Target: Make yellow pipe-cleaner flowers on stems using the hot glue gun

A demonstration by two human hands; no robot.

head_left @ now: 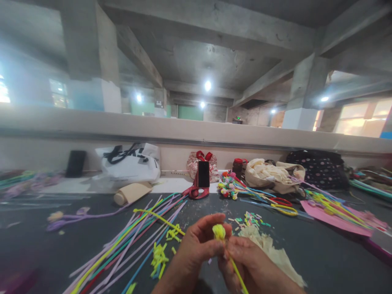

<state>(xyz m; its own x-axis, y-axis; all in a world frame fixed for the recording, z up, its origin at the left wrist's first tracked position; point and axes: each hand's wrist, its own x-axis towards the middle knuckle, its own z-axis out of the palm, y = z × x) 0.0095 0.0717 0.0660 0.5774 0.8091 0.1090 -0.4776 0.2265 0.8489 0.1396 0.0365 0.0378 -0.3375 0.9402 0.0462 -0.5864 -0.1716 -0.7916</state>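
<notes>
My left hand (194,249) and my right hand (251,261) meet low in the middle of the view, both pinching one yellow pipe cleaner (219,232). Its top is rolled into a small fuzzy ball above my fingertips. Its straight stem (237,273) runs down past my right hand. A bent yellow pipe cleaner (159,218) lies on the dark table (321,253) just left of my left hand.
Long coloured pipe cleaners (128,241) fan out at left, with short yellow-green offcuts (159,259). A crumpled cloth (269,249) lies right of my hands. Further back: a phone on a red stand (203,174), small flowers (227,184), scissors (280,202), bags (130,163), pink sheet (333,216).
</notes>
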